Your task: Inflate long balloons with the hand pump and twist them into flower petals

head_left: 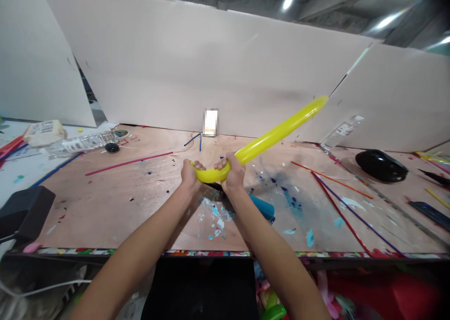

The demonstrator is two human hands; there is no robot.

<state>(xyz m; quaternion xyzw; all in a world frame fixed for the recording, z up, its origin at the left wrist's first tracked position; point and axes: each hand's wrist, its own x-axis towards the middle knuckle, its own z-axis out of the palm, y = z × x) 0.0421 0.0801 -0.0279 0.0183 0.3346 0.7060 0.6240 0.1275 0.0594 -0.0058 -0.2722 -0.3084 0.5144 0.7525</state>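
A long inflated yellow modelling balloon [281,131] is held in both hands above the table. My left hand [191,176] is closed round its near left end. My right hand [233,172] grips it farther along, and the short stretch between the hands sags in a curve. From my right hand the long part rises straight toward the upper right. On the table behind my right wrist lies a blue cylindrical object [262,207], partly covered by the arm. A dark thin item [214,186] shows just below the balloon; its kind is unclear.
Pink [130,163], orange [332,179] and purple sticks lie on the paint-stained wooden table [116,207]. Clear plastic bottles [82,143] are at left and right. A black rounded object [381,165] sits at right, a dark box [26,214] at left. White panels [211,53] stand behind.
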